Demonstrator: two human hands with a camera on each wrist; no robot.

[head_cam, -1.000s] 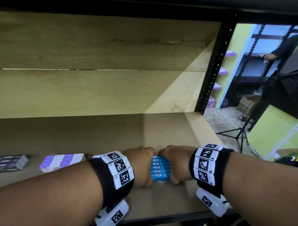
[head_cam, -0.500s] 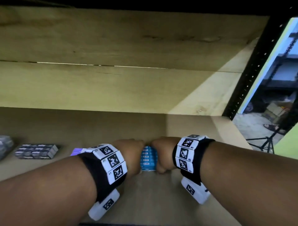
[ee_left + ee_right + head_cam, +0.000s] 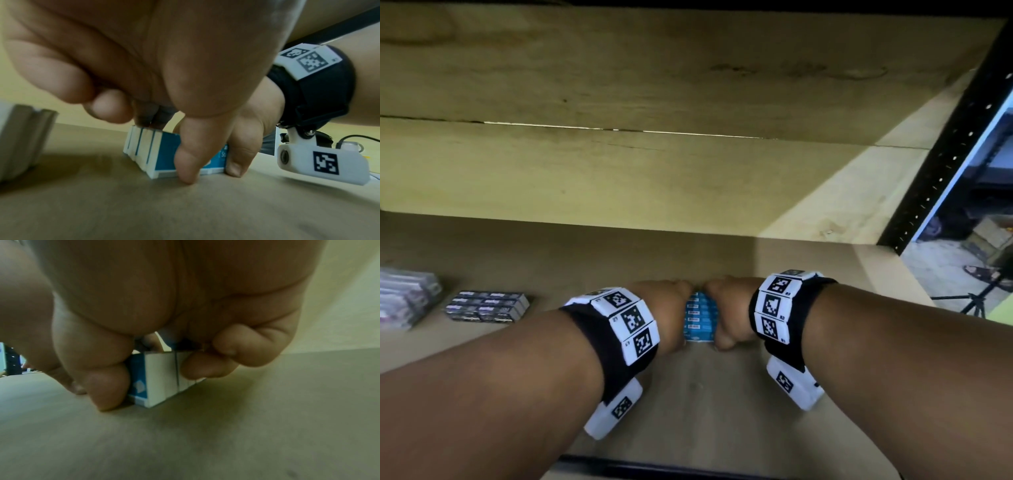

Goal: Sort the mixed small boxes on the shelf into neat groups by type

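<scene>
Blue boxes (image 3: 699, 321): still clamped together between left hand (image 3: 669, 313) and right hand (image 3: 729, 311); unmoved on shelf (image 3: 722, 394); blue group squared, near done.

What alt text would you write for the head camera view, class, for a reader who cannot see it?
Both hands, left hand and right hand, grip a row of blue boxes between them on a wooden shelf. To the left lie dark boxes and, at the frame edge, pale boxes.

Matt wooden shelf board (image 3: 709, 404); printed paper-card blue boxes (image 3: 699, 321), smooth; black perforated metal upright (image 3: 945, 164), right of frame.
</scene>
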